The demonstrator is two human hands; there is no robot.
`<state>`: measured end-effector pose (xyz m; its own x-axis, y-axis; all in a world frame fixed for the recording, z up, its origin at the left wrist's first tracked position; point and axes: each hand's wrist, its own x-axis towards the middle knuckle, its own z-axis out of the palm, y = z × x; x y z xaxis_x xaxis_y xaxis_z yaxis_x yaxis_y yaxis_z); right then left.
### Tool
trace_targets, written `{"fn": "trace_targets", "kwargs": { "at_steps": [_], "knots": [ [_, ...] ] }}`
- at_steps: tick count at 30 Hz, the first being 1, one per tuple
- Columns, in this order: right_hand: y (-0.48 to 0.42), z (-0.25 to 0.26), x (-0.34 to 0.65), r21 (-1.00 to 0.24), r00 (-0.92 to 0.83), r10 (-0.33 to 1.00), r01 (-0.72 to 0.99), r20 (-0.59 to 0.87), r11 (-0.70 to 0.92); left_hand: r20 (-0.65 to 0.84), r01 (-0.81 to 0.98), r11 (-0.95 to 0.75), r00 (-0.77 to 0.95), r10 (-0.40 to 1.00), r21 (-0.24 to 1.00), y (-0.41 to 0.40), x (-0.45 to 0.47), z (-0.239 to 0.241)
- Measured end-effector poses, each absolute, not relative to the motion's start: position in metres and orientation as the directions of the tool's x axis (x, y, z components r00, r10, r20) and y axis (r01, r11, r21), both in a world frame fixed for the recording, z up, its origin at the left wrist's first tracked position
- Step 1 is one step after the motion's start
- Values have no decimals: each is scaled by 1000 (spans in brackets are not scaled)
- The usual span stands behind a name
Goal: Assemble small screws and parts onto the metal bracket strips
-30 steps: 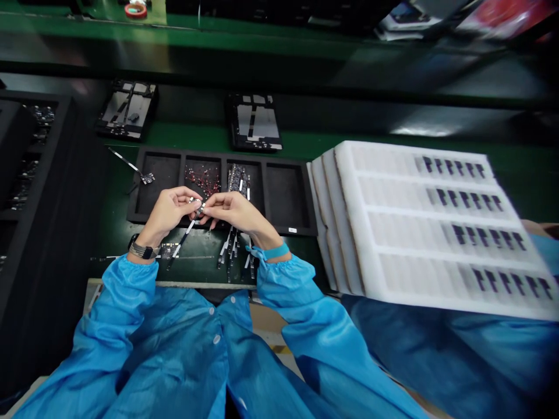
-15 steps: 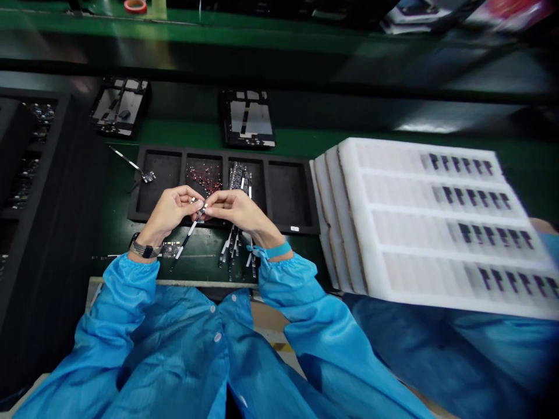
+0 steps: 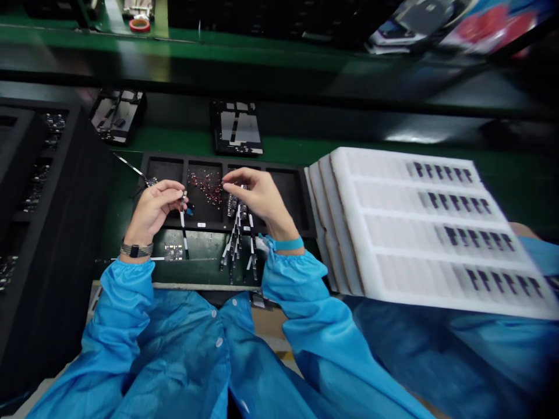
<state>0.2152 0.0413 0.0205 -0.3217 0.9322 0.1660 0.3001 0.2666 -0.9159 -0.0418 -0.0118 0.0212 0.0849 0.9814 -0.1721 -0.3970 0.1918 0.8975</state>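
My left hand point(image 3: 159, 209) pinches the top end of a thin black-and-white flex cable point(image 3: 183, 224), which hangs down over the front edge of a black foam tray point(image 3: 209, 224). A small blue bit shows beside those fingertips. Over the tray, my right hand point(image 3: 259, 198) is open, thumb and forefinger slightly apart beside a heap of tiny parts with red wires point(image 3: 205, 187). Under my right hand, several small circuit boards point(image 3: 236, 206) lie in the adjoining compartment, their flex strips hanging over the front. Another circuit board point(image 3: 173, 252) lies on the green mat near my left wrist.
White foam trays point(image 3: 362, 233) with rows of black pieces are stacked at right, beside another person's blue sleeve point(image 3: 539, 250). Two device housings point(image 3: 239, 128) sit behind the black tray. A tall black foam rack point(image 3: 65, 192) of boards borders the left. Red tape point(image 3: 140, 25) sits on the shelf.
My hands have come apart. The right one has moved right and up to the red-wired parts; the left has shifted slightly left, still holding the flex cable, which now hangs more upright.
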Motion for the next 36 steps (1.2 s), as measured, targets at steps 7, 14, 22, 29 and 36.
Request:
{"fn": "trace_targets", "kwargs": {
  "at_steps": [7,14,22,29,36],
  "knots": [
    [89,4,173,-560,-418,908,754,-7,343,-189,-523,129,-64,980,843,-6,-58,17],
    [100,2,140,-466,-490,871,777,-25,424,-201,-610,53,-176,964,791,-3,-71,17],
    [104,-7,130,-526,-468,883,759,-31,384,-197,-642,50,-161,967,765,-3,-73,14],
    [94,-3,157,-694,-423,894,601,147,397,-186,-607,63,-142,972,792,-5,-71,14],
    [74,-2,176,-870,-361,927,421,100,257,-133,-566,90,-36,991,819,-9,-72,16]
  ]
}}
